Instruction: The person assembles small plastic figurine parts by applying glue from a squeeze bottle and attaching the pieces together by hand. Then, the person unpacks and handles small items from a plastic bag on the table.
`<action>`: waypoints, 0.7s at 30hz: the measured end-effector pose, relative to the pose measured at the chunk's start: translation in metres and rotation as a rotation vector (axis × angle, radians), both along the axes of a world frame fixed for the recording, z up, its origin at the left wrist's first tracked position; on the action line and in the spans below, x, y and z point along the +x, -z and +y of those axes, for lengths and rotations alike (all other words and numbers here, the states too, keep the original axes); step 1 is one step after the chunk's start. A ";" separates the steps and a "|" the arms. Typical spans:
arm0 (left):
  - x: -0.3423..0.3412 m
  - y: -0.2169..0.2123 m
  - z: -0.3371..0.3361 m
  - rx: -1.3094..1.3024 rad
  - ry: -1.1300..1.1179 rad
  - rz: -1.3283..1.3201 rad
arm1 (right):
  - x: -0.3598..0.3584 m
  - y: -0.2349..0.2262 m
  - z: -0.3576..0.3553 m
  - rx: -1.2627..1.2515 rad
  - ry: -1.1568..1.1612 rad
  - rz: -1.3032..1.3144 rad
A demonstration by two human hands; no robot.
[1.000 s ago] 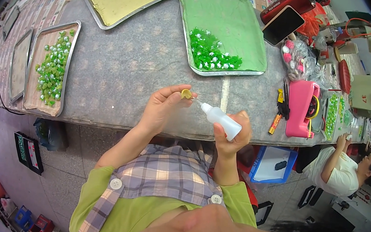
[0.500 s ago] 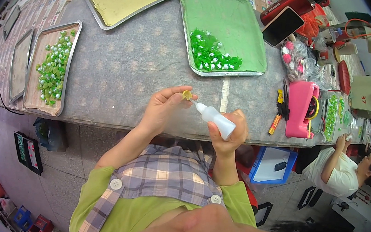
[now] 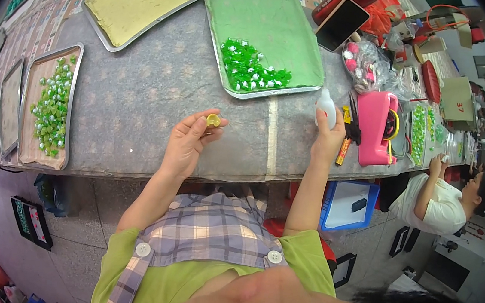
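Note:
My left hand (image 3: 186,140) is closed in a pinch on a small yellow cup-shaped piece (image 3: 213,120), held over the table's near part. My right hand (image 3: 330,139) grips a white squeeze bottle (image 3: 327,110), which stands nearly upright with its tip up, beside the near right corner of a green-lined tray (image 3: 271,19). In that tray's near left corner lies a heap of small green pieces with white round parts (image 3: 244,67). A tray (image 3: 76,73) at the left holds many yellow-green pieces (image 3: 54,105), some with white parts.
A tray with a yellow surface (image 3: 139,2) lies at the back left. To the right are a black-screened phone (image 3: 343,24), a pink tape dispenser (image 3: 371,146), an orange tube (image 3: 343,152) and a bag of pink and white pieces (image 3: 362,66). A co-worker (image 3: 440,197) works farther right.
My right hand has carried the bottle away from the yellow piece, to the right, and turned it tip up. My left hand still holds the piece. The whole view has shifted slightly.

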State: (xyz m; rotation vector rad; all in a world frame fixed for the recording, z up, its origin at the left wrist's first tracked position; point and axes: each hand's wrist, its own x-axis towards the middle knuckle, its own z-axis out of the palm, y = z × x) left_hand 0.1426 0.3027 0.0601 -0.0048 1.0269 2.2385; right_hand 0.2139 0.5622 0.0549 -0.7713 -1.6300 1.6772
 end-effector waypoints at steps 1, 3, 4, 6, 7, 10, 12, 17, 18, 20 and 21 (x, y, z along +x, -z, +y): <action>0.000 0.000 0.000 -0.005 -0.002 0.001 | 0.001 0.005 0.006 0.003 0.005 0.001; 0.000 0.002 0.001 0.003 -0.002 -0.009 | 0.001 0.012 0.014 0.012 -0.047 -0.010; 0.000 0.002 0.001 0.007 -0.007 -0.021 | 0.000 0.012 0.014 0.014 -0.042 -0.010; -0.001 0.001 0.002 -0.003 -0.005 -0.015 | -0.002 0.012 0.013 0.002 -0.051 0.039; -0.001 0.000 0.002 -0.016 -0.010 -0.009 | -0.002 0.013 0.014 0.004 -0.046 0.038; -0.002 0.000 0.000 -0.003 -0.017 -0.016 | 0.001 0.012 0.014 0.080 -0.055 0.005; -0.003 0.002 -0.001 -0.028 -0.027 -0.013 | -0.001 -0.005 0.003 0.878 0.187 -0.290; -0.005 0.003 -0.001 -0.028 -0.023 -0.043 | -0.042 -0.057 -0.031 1.081 0.017 -0.018; -0.003 0.001 0.000 -0.021 -0.013 -0.030 | -0.060 -0.058 -0.037 0.997 -0.149 -0.043; -0.002 -0.003 0.002 -0.006 0.011 -0.009 | -0.099 -0.039 -0.030 1.091 -0.295 -0.062; -0.001 -0.005 0.001 0.004 0.004 -0.015 | -0.111 -0.029 -0.026 1.095 -0.287 -0.059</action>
